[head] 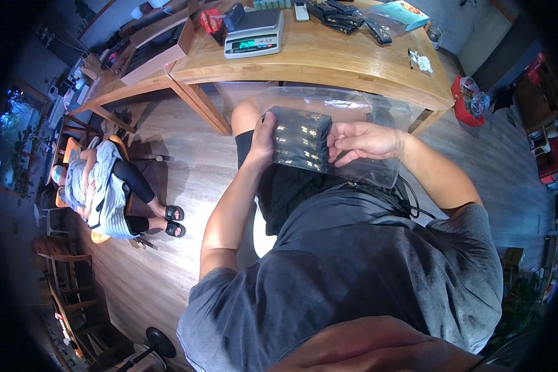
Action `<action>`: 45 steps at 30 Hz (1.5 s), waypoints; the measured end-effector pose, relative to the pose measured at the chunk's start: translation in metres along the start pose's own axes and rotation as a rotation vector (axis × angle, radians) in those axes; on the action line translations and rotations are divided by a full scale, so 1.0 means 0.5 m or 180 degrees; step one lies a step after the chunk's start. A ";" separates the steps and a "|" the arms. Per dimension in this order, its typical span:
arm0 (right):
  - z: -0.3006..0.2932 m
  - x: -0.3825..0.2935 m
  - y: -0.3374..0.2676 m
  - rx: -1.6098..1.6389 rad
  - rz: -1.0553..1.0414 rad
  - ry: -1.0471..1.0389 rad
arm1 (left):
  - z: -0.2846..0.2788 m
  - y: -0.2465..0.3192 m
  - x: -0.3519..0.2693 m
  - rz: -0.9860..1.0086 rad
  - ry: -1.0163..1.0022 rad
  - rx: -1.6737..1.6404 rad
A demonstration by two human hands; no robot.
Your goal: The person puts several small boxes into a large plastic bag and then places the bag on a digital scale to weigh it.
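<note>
My left hand grips the left side of a stack of black packets with gold lettering, held above my lap. Clear plastic film of a bag spreads around the packets and out to the right; I cannot tell if the whole stack sits inside it. At the right edge of the stack is my right hand, its fingers partly curled beside the packets. Whether those fingers pinch the film is unclear.
A wooden table stands ahead, bearing a digital scale, a white remote control, loose black packets, a teal box and crumpled tissue. An open carton lies left. A person sits at left; a red bin stands right.
</note>
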State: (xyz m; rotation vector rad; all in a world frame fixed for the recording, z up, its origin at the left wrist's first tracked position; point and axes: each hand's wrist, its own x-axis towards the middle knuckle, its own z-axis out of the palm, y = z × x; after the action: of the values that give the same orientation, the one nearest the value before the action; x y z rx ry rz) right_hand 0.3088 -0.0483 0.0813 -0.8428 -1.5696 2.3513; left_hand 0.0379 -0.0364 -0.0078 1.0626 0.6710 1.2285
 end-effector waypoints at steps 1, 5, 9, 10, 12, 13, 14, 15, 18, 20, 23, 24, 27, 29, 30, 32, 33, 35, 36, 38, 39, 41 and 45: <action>0.001 0.000 0.000 -0.0055 0.0018 0.0017 | 0.000 -0.001 0.000 -0.0006 0.0013 0.0003; 0.002 0.003 0.003 -0.0058 0.0048 0.0077 | -0.004 -0.004 0.003 -0.0015 0.0010 -0.0010; -0.001 0.003 0.011 0.0056 0.0021 0.0044 | -0.007 -0.008 0.005 0.0049 0.0024 0.0079; 0.000 0.003 0.011 0.0078 0.0019 0.0048 | -0.007 -0.008 0.005 0.0075 0.0029 0.0087; -0.001 0.004 0.012 0.0097 0.0010 0.0024 | -0.012 -0.009 0.006 0.0065 -0.0004 0.0133; -0.001 0.004 0.013 0.0115 0.0004 -0.0001 | -0.014 -0.009 0.006 0.0055 -0.0036 0.0177; -0.001 0.005 0.014 0.0114 0.0001 -0.0003 | -0.014 -0.010 0.006 0.0057 -0.0036 0.0180; -0.002 0.004 0.015 0.0129 -0.0008 0.0009 | -0.009 -0.007 0.005 0.0066 -0.0020 0.0154; -0.003 0.004 0.017 0.0141 -0.0026 0.0017 | 0.001 -0.001 0.003 0.0046 0.0013 0.0107; -0.003 0.004 0.018 0.0137 -0.0033 0.0011 | 0.001 0.000 0.002 0.0017 0.0033 0.0085; -0.003 0.004 0.018 0.0148 -0.0029 0.0015 | -0.001 0.000 0.002 0.0034 0.0000 0.0119; -0.005 0.005 0.019 0.0164 -0.0029 0.0005 | -0.001 0.001 0.002 0.0040 -0.0035 0.0111; -0.010 0.005 0.027 0.0230 -0.0037 -0.0026 | 0.003 0.004 0.001 0.0055 -0.0048 0.0118; -0.011 0.005 0.028 0.0279 -0.0045 -0.0046 | 0.004 0.003 0.002 0.0064 -0.0026 0.0133; -0.010 0.006 0.028 0.0274 -0.0026 -0.0016 | 0.002 0.000 0.001 0.0055 0.0005 0.0123; -0.009 0.006 0.027 0.0268 -0.0006 0.0013 | -0.002 -0.002 0.001 0.0047 0.0037 0.0112; -0.009 0.006 0.026 0.0257 0.0005 0.0007 | -0.003 -0.002 0.001 0.0074 0.0007 0.0147; -0.009 0.005 0.026 0.0245 0.0017 0.0000 | -0.005 -0.003 0.002 0.0103 -0.0023 0.0182; -0.010 0.006 0.027 0.0262 0.0017 0.0000 | -0.005 -0.004 0.003 0.0130 -0.0054 0.0152; -0.009 0.005 0.026 0.0275 0.0017 0.0000 | -0.005 -0.006 0.005 0.0161 -0.0086 0.0120; -0.008 0.005 0.026 0.0282 0.0011 -0.0003 | -0.004 -0.006 0.004 0.0165 -0.0096 0.0087; -0.008 0.006 0.026 0.0288 0.0006 -0.0007 | -0.003 -0.004 0.003 0.0171 -0.0105 0.0055; -0.010 0.007 0.027 0.0258 -0.0007 0.0000 | 0.004 0.004 0.002 0.0119 -0.0058 0.0100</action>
State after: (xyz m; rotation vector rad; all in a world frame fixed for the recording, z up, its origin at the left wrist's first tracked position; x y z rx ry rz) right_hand 0.3107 -0.0485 0.0664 -0.8228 -1.4634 2.3955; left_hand 0.0392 -0.0362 -0.0053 1.1156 0.6608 1.2427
